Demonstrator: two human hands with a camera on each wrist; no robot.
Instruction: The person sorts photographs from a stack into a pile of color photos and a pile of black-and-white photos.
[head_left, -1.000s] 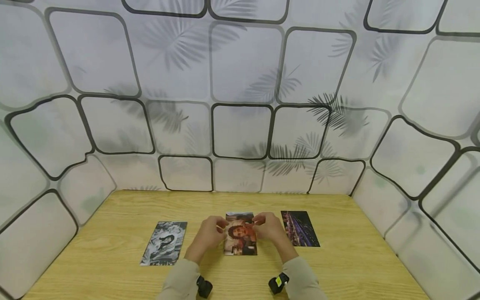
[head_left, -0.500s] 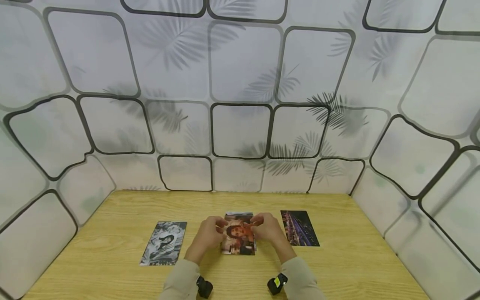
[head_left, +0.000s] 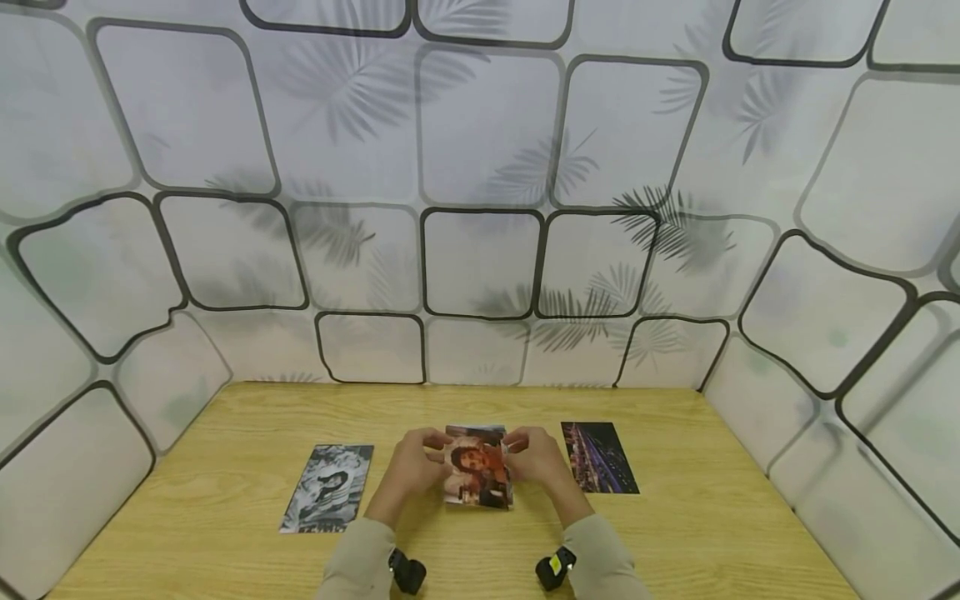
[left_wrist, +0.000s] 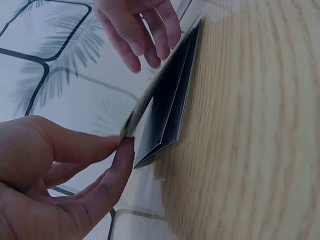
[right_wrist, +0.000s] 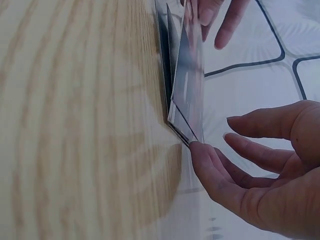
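Between the two hands is a small stack of photo prints [head_left: 480,492]; the top one shows a portrait in red tones. My left hand [head_left: 416,460] pinches the left edge of this top print [left_wrist: 150,91], raising it off the darker prints [left_wrist: 172,107] beneath, which fan apart. On the other side, my right hand [head_left: 534,454] touches the stack's near corner with a fingertip [right_wrist: 199,152], while its other digits stand off the prints. A black-and-white photo [head_left: 328,490] lies flat to the left, and a dark night-city photo [head_left: 600,458] lies to the right.
The wooden table [head_left: 675,533] reaches back to a patterned fabric wall [head_left: 480,258] with panels on both sides. Black wrist cameras [head_left: 407,573] sit at both sleeve cuffs.
The top print has shifted slightly left and lifted at its left edge, with prints beneath showing at its borders. The left hand has moved a little left; the outer photos have not moved.
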